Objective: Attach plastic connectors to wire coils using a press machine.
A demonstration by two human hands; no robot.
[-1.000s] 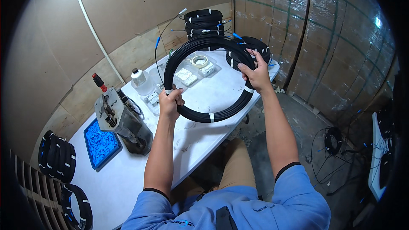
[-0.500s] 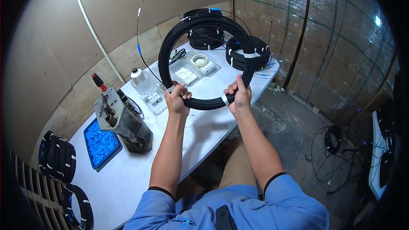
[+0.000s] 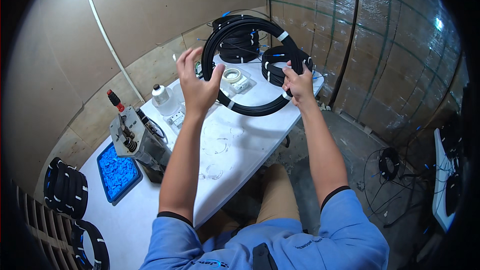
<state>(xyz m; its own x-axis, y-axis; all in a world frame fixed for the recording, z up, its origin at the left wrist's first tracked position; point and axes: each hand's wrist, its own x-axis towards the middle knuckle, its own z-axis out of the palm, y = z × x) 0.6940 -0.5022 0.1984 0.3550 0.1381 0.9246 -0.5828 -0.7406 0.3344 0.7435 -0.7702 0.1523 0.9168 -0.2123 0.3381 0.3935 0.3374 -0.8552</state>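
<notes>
A coil of black cable (image 3: 255, 110), bound with white tape bands, is held upright above the white table (image 3: 232, 145). My right hand (image 3: 301, 84) grips its right side, the thumb pointing up along the ring. At the left side, my left hand (image 3: 199, 82) has its fingers spread and raised, with the thumb by the ring's edge; whether it touches the cable I cannot tell. A small white tip shows just left of those fingers. Behind the held ring stand a stack of similar coils (image 3: 239, 56) and a lower coil bundle (image 3: 272, 73).
A tape roll (image 3: 232, 75) lies in a clear tray at mid-table, near a white bottle (image 3: 160, 93). Left of my forearm stand a metal bench device (image 3: 142, 142), a red-and-black screwdriver handle (image 3: 115, 100) and a tray (image 3: 127, 190) of blue pieces. More coils (image 3: 65, 190) sit at the left.
My left hand has let go of the coil's lower left and opened, moving up. My right hand has shifted up and right with the coil, which has turned somewhat.
</notes>
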